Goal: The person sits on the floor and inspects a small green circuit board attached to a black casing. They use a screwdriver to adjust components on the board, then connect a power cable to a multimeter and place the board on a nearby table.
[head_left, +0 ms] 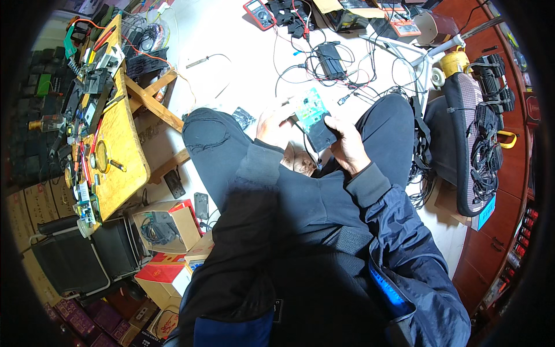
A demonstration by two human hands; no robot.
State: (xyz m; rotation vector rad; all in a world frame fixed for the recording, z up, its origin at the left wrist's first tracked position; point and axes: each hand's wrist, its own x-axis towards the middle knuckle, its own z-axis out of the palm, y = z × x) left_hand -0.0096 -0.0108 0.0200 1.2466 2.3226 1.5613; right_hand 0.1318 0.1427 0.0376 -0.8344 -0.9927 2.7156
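Note:
Above my lap I hold a small electronic device with a bare green circuit board (311,106) showing at its upper end and a black casing part (321,136) at its lower end. My left hand (274,125) grips its left edge, the fingertips partly hidden behind it. My right hand (350,146) is closed round the lower right side, thumb lying along the black part. A thin black cable (312,155) hangs below the device between my hands. The device is tilted, board side facing up.
On the white floor ahead lie a black power adapter (330,61) among tangled cables, a red multimeter (259,14) and a soldering-iron-like tool (198,61). A yellow workbench (124,168) crowded with tools stands left. Cardboard boxes (166,276) sit below it; a chair piece (462,144) with coiled cables stands right.

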